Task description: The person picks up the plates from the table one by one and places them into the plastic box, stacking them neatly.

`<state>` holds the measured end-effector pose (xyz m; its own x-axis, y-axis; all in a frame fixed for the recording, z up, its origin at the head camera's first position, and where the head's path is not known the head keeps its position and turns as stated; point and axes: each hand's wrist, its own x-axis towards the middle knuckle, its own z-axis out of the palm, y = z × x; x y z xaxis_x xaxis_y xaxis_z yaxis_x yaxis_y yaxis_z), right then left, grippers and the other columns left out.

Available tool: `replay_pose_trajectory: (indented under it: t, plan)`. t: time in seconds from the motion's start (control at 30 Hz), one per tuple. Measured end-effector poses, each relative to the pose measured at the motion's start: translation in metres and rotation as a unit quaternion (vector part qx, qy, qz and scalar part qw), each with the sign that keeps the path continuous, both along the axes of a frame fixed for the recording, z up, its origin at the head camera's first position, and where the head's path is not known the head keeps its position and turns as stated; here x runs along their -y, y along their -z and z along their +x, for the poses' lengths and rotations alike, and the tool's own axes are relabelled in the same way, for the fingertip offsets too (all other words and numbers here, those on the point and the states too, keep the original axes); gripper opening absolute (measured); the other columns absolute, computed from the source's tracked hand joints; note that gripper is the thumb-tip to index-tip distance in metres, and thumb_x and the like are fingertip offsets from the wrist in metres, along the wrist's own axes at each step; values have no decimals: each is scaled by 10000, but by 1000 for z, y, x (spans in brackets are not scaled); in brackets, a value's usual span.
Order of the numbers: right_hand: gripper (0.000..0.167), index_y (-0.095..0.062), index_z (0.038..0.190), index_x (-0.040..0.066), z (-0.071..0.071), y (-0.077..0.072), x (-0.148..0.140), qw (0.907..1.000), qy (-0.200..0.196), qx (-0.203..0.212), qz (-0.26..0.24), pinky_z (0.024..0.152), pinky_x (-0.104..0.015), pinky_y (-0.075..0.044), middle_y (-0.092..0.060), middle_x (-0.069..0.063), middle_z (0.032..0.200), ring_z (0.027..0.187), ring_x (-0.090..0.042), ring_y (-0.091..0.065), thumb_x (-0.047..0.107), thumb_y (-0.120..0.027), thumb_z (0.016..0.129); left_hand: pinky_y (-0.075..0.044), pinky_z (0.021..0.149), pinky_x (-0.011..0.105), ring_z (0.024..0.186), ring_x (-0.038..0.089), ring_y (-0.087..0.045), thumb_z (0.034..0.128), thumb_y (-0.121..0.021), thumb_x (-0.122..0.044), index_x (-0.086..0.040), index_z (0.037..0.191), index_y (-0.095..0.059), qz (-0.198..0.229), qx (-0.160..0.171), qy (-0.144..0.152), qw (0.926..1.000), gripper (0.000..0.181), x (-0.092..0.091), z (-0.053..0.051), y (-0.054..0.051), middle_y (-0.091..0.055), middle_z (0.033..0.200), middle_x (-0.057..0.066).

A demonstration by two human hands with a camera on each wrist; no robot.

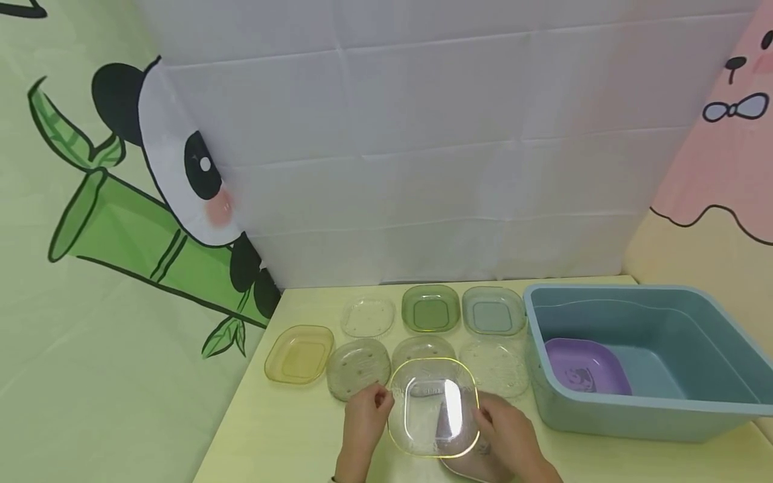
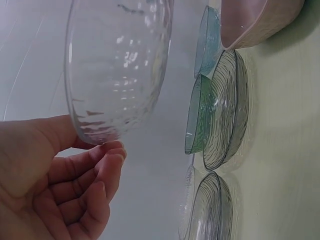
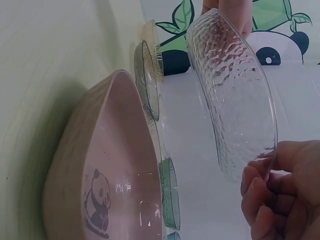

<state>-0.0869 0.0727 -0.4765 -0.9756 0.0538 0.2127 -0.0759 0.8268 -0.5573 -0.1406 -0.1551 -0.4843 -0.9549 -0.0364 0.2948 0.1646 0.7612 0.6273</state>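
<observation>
A clear square plate (image 1: 423, 412) with a yellowish rim is held up above the table between both hands. My left hand (image 1: 364, 419) pinches its left edge between thumb and fingers; in the left wrist view the left hand (image 2: 75, 175) grips the rim of the clear plate (image 2: 120, 65). My right hand (image 1: 510, 429) pinches the opposite edge, and in the right wrist view the right hand (image 3: 285, 190) has thumb and fingers on the rim of the textured plate (image 3: 235, 100). Below lies a pinkish dish (image 3: 125, 165) with a panda print, partly hidden in the head view.
On the table (image 1: 253, 429) stand a yellow plate (image 1: 299, 354), a green plate (image 1: 431, 308), a bluish plate (image 1: 494, 311) and several clear ones, including a round-cornered one (image 1: 359, 369). A blue-green tub (image 1: 634, 416) at the right contains a purple plate (image 1: 586, 365).
</observation>
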Motion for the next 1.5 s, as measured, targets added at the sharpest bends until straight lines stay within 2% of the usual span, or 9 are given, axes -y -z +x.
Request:
replay_pose_trajectory:
  t: [0.13, 0.33, 0.53, 0.67, 0.87, 1.03, 1.13, 1.33, 1.5]
  plan:
    - [302, -434, 607, 212, -4, -3, 0, 10000, -31, 74, 43, 477, -203, -277, -373, 122, 560, 508, -21, -319, 168, -607, 850, -362, 511, 202, 521, 23, -411, 786, -626, -122, -134, 625, -591, 10, 78, -4, 10000, 166, 1, 0, -1, -508, 559, -77]
    - [306, -434, 607, 184, -7, -9, -5, 9998, 97, 149, 16, 481, -216, -279, -375, 92, 546, 508, -55, -334, 187, -583, 875, -346, 497, 218, 500, 29, -415, 892, -579, -291, -133, 615, -588, 178, 147, -73, 9997, 319, 4, 3, 4, -520, 541, -73]
    - [328, -412, 601, 171, -10, -12, -10, 9997, 197, 139, -40, 477, -221, -273, -356, 78, 552, 513, -63, -328, 203, -555, 894, -299, 473, 205, 473, 40, -345, 873, -608, -265, -126, 587, -559, 139, 369, -196, 9990, 322, 8, 8, 13, -444, 513, -70]
    - [335, -403, 597, 166, -12, -16, -10, 9998, 181, 20, -19, 480, -222, -269, -346, 70, 547, 513, -69, -327, 198, -549, 897, -330, 483, 215, 485, 29, -376, 828, -656, -223, -123, 608, -583, 49, 252, -200, 9995, 252, 11, 12, 18, -494, 531, -70]
    - [344, -397, 594, 166, -16, -27, -9, 9992, 104, -374, 121, 473, -207, -262, -327, 78, 538, 503, -56, -309, 183, -564, 894, -346, 484, 218, 481, 22, -395, 806, -674, -202, -130, 598, -578, -19, 86, -214, 9997, 239, 14, 14, 25, -517, 526, -70]
    - [361, -378, 580, 169, -22, -39, -10, 9945, 1, -1010, 294, 455, -188, -245, -297, 93, 530, 489, -31, -272, 150, -600, 864, -338, 481, 213, 482, 25, -381, 812, -671, -213, -127, 594, -574, -55, 148, -253, 9996, 254, 16, 14, 27, -504, 524, -71]
    - [364, -374, 582, 163, -26, -49, -11, 9918, -59, -1231, 350, 453, -183, -239, -289, 93, 534, 486, -27, -258, 142, -602, 865, -332, 475, 205, 478, 30, -371, 817, -669, -208, -115, 603, -582, -65, 285, -214, 9993, 249, 17, 14, 28, -497, 525, -62]
    - [354, -383, 598, 152, -32, -71, -16, 9913, -7, -1238, 436, 435, -199, -224, -295, 71, 537, 473, -46, -248, 157, -582, 890, -316, 469, 189, 471, 25, -346, 825, -666, -212, -109, 607, -589, -135, 517, -176, 9984, 253, 18, 16, 30, -480, 523, -62]
    - [359, -380, 589, 151, -34, -82, -20, 9871, 20, -1475, 629, 433, -201, -215, -287, 68, 528, 462, -51, -235, 142, -597, 875, -321, 462, 193, 472, 24, -364, 834, -658, -232, -112, 613, -592, -115, 636, -184, 9977, 260, 18, 18, 30, -506, 530, -62]
